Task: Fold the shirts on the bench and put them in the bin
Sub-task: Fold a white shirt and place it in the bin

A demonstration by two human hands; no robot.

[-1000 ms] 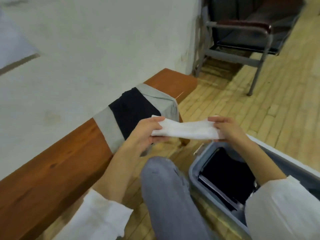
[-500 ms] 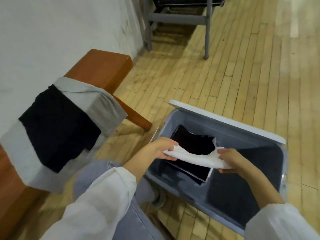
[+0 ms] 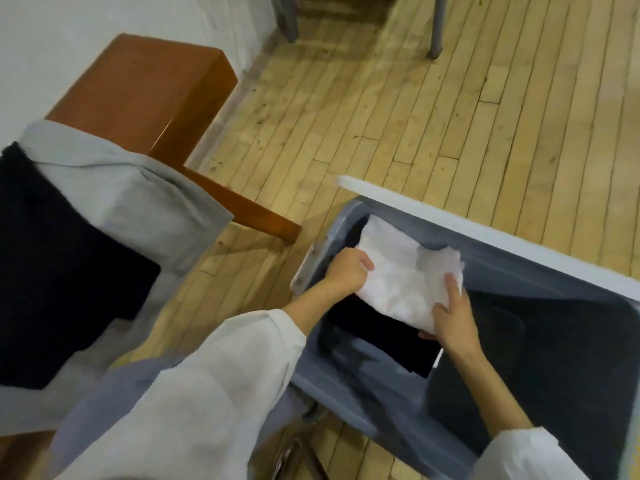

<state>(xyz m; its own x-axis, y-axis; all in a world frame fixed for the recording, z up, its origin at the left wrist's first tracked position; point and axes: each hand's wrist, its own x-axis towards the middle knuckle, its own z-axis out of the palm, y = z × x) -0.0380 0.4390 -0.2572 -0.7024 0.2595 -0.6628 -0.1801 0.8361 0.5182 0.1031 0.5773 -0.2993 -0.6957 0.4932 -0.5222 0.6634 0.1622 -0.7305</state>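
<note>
White shirt, folded, held low inside the grey bin, over a folded black garment already lying on the bin's floor. Left hand grasps the shirt's left edge with curled fingers. Right hand holds its near right corner, fingers laid on top and the thumb apparently beneath. Neither hand has let go, so this placement is judged almost complete. On the bench, a grey shirt hangs unfolded over the edge with a dark shirt spread on it. Count: two garments in the bin, two left on the bench, one bin, two hands.
</note>
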